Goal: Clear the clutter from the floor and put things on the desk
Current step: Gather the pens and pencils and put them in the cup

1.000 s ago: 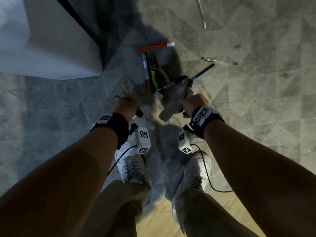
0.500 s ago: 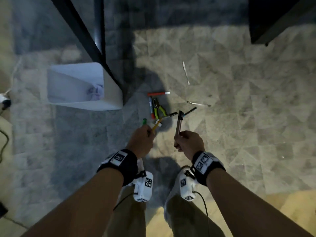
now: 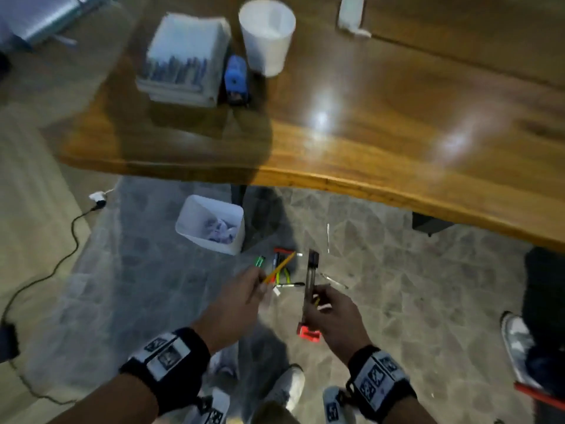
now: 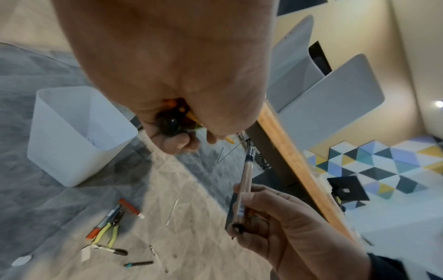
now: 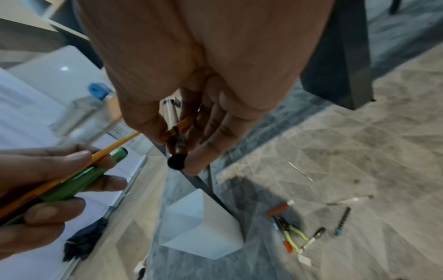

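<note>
My left hand (image 3: pixel 260 284) grips a yellow pencil (image 3: pixel 279 267) and a green marker (image 5: pixel 91 174). My right hand (image 3: pixel 321 301) holds a clear pen (image 3: pixel 312 276) upright, with a short yellow pencil (image 5: pixel 181 126) beside it and a red piece (image 3: pixel 308 332) below the fist. Both hands hang above the floor, in front of the wooden desk (image 3: pixel 351 182). Still on the floor lie yellow-handled pliers (image 4: pixel 107 231), a red marker (image 4: pixel 130 208), a black marker (image 4: pixel 110 250), a dark pen (image 4: pixel 139 263) and a thin strip (image 3: pixel 328 237).
A white bin (image 3: pixel 211 223) with crumpled paper stands under the desk's front edge, left of the clutter. On the desk are a white cup (image 3: pixel 267 35), a stack of papers (image 3: pixel 183 59) and a blue sharpener (image 3: pixel 235 78). A black cable (image 3: pixel 46 270) crosses the floor at left.
Both hands have risen from the floor with their items. The view has lifted, so the desk top is now in sight and the clutter looks smaller.
</note>
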Action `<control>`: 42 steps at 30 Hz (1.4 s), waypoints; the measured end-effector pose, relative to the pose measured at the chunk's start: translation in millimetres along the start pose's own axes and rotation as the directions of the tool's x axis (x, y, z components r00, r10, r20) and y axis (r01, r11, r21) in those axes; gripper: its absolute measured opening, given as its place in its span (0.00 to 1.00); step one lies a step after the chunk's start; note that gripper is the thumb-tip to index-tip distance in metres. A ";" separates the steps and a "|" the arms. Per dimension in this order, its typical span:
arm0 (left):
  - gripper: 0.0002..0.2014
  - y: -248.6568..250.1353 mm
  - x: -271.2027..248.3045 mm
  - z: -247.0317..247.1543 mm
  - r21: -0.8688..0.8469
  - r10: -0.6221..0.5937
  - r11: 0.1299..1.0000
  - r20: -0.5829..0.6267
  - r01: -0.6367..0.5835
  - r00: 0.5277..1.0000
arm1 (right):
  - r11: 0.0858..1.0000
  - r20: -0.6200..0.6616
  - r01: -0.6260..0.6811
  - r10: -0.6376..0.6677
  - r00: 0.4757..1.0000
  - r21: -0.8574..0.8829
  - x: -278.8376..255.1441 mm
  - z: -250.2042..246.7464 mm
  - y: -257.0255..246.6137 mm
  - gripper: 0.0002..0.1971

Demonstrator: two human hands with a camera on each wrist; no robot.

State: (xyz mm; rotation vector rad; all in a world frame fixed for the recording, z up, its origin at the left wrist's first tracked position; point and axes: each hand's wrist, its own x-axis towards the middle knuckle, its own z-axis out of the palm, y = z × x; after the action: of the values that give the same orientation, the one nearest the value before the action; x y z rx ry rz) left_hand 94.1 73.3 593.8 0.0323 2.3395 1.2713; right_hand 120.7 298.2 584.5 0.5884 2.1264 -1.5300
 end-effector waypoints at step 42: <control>0.26 124.2 123.6 -265.5 -0.159 0.114 0.970 -0.377 -0.185 0.919 | 0.720 -0.248 0.198 -0.463 0.851 -0.665 270.1 40.2 -462.2 0.15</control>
State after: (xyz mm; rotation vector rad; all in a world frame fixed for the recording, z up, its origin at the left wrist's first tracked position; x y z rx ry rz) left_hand -150.8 -35.0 765.6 -0.0982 2.5477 1.7017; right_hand -361.0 145.6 766.0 0.2830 2.9978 -0.7716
